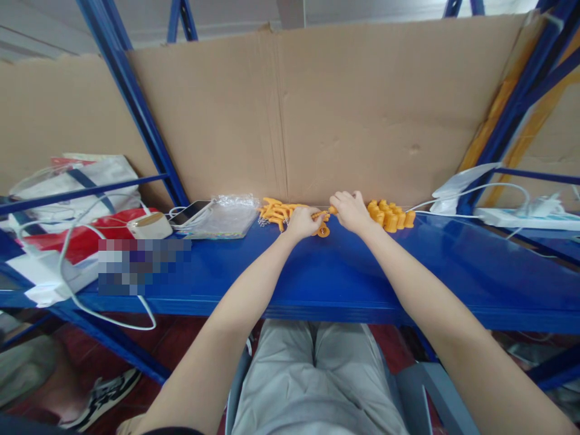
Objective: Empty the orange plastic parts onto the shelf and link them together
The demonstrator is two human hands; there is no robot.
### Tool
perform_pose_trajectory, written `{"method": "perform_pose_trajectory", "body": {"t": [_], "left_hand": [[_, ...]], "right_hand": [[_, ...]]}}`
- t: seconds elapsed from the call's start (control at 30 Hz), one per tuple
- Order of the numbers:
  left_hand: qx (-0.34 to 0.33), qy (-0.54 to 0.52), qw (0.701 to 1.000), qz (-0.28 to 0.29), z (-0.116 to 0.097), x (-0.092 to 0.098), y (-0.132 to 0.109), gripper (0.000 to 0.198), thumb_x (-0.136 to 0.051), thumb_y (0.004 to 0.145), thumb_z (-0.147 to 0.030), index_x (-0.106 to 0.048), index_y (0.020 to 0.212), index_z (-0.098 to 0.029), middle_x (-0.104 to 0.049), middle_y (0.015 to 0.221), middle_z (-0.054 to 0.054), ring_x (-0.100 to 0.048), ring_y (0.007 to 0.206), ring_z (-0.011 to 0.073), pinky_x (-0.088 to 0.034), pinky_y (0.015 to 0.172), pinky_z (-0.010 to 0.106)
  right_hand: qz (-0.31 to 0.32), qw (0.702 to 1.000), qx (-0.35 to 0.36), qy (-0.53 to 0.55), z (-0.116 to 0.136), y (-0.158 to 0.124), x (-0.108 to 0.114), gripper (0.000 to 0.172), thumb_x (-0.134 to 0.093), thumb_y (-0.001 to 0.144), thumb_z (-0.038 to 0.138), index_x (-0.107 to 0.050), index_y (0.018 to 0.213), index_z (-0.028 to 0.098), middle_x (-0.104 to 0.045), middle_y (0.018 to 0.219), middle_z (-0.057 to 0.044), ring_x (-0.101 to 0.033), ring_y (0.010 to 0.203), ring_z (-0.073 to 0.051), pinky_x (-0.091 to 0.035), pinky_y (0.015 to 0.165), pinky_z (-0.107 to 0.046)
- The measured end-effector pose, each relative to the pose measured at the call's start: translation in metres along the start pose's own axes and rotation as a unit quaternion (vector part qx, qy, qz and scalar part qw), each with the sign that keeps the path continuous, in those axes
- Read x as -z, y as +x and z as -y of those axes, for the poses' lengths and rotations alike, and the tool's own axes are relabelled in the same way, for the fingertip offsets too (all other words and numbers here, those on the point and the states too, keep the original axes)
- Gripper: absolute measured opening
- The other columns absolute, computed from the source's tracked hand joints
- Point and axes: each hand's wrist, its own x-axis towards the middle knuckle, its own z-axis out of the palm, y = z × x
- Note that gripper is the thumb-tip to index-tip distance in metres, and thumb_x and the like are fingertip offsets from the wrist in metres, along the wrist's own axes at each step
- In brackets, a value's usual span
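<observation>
My left hand (302,223) is closed on a thin yellow-orange piece (317,214) that points to the right. Opposite it, my right hand (351,210) pinches a small yellow-orange piece (333,210); the two pieces nearly meet, and I cannot tell whether they touch. Just below, between the hands, lies a round yellow-orange part (323,231) with a dark centre. Beyond my left hand is a heap of yellow-orange branching pieces (274,210) with small metal chains. Right of my right hand stand several yellow-orange spool-like parts (392,216) grouped together.
The blue shelf (326,278) has a cardboard back panel (362,109) and blue posts. At left are clear plastic bags (224,217), a phone (193,212), a white charger (149,225) and cables. A power strip (530,219) lies right. Another person's shoe (111,396) shows below left.
</observation>
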Motion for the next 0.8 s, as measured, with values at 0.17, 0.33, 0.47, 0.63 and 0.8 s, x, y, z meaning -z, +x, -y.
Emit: {"method": "perform_pose_trajectory", "body": {"t": [0.17, 0.33, 0.47, 0.63, 0.8], "left_hand": [[0.031, 0.019, 0.999, -0.021, 0.019, 0.005, -0.001, 0.033, -0.051, 0.095, -0.033, -0.078, 0.09, -0.015, -0.078, 0.088, 0.01, -0.07, 0.083, 0.0225, -0.05, 0.077, 0.03], [0.05, 0.04, 0.996, -0.057, 0.036, 0.008, 0.0, 0.03, -0.05, 0.094, -0.022, -0.076, 0.108, -0.017, -0.077, 0.105, 0.01, -0.068, 0.099, 0.0246, -0.049, 0.094, 0.035], [0.047, 0.07, 0.995, -0.053, 0.042, 0.007, 0.0, 0.028, -0.051, 0.092, -0.016, -0.075, 0.107, -0.019, -0.075, 0.106, 0.009, -0.065, 0.103, 0.0262, -0.046, 0.1, 0.041], [0.067, 0.097, 0.991, -0.064, 0.04, 0.01, -0.005, 0.029, -0.049, 0.091, -0.012, -0.073, 0.105, -0.021, -0.07, 0.114, 0.011, -0.061, 0.112, 0.0276, -0.044, 0.101, 0.044], [0.128, 0.114, 0.984, -0.045, 0.033, 0.016, -0.006, 0.033, -0.044, 0.094, -0.012, -0.069, 0.112, -0.021, -0.072, 0.108, 0.012, -0.065, 0.111, 0.0294, -0.041, 0.101, 0.045]], "right_hand": [[0.004, 0.991, -0.133, -0.008, -0.024, -0.006, 0.004, 0.03, -0.048, 0.089, 0.014, -0.063, 0.116, 0.013, -0.064, 0.118, -0.02, -0.053, 0.114, -0.033, -0.036, 0.094, -0.046], [0.147, 0.948, -0.281, 0.029, -0.044, -0.006, 0.017, 0.031, -0.059, 0.09, 0.037, -0.071, 0.11, 0.016, -0.07, 0.117, -0.018, -0.061, 0.114, -0.033, -0.042, 0.097, -0.048], [0.271, 0.907, -0.321, 0.041, -0.048, -0.006, 0.023, 0.036, -0.067, 0.086, 0.04, -0.073, 0.111, 0.016, -0.072, 0.116, -0.018, -0.065, 0.113, -0.034, -0.047, 0.095, -0.047], [0.286, 0.9, -0.329, 0.025, -0.047, -0.009, 0.02, 0.044, -0.065, 0.083, 0.025, -0.068, 0.125, 0.013, -0.067, 0.13, -0.021, -0.062, 0.122, -0.036, -0.049, 0.099, -0.051], [0.307, 0.886, -0.345, 0.03, -0.053, -0.007, 0.009, 0.039, -0.069, 0.077, 0.015, -0.073, 0.116, 0.015, -0.073, 0.112, -0.019, -0.067, 0.113, -0.037, -0.054, 0.093, -0.052]]}}
